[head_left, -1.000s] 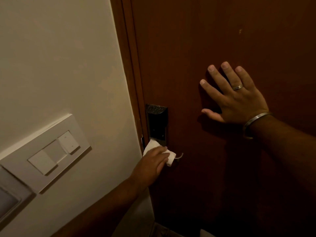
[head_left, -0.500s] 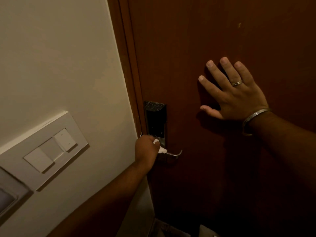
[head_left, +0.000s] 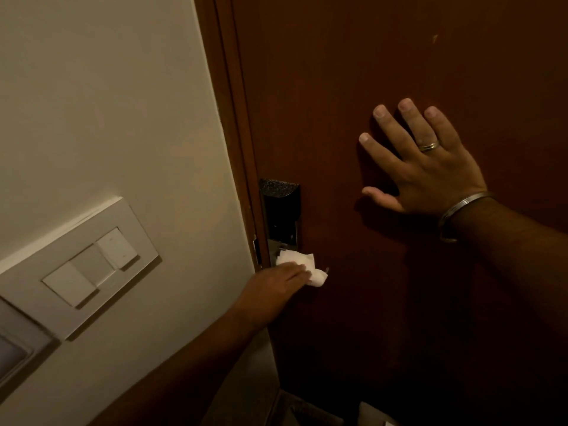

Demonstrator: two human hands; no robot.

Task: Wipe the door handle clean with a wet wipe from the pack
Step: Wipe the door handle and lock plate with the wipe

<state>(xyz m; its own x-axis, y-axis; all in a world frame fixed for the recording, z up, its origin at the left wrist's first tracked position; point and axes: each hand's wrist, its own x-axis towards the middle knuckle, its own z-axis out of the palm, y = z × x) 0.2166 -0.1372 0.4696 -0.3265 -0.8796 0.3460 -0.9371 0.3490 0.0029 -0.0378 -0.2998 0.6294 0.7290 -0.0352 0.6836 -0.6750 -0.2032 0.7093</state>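
A dark brown wooden door [head_left: 384, 72] fills the right of the head view. Its black lock plate [head_left: 280, 210] sits at the door's left edge, with the metal lever handle below it. My left hand [head_left: 276, 281] presses a crumpled white wet wipe [head_left: 302, 267] over the handle, so only the lever's tip [head_left: 326, 269] shows past the wipe. My right hand [head_left: 421, 167] lies flat on the door with fingers spread, up and to the right of the lock. It wears a ring and a metal bangle. The wipe pack is out of view.
A cream wall [head_left: 107, 103] stands on the left, carrying a white switch panel [head_left: 89, 265] and part of another panel [head_left: 15, 352] at the lower left edge. The door frame [head_left: 227, 103] runs between wall and door. Dim floor objects show at the bottom.
My left hand has slid the wipe from the handle's base outward along the lever, covering most of it again. My right hand stays flat on the door.
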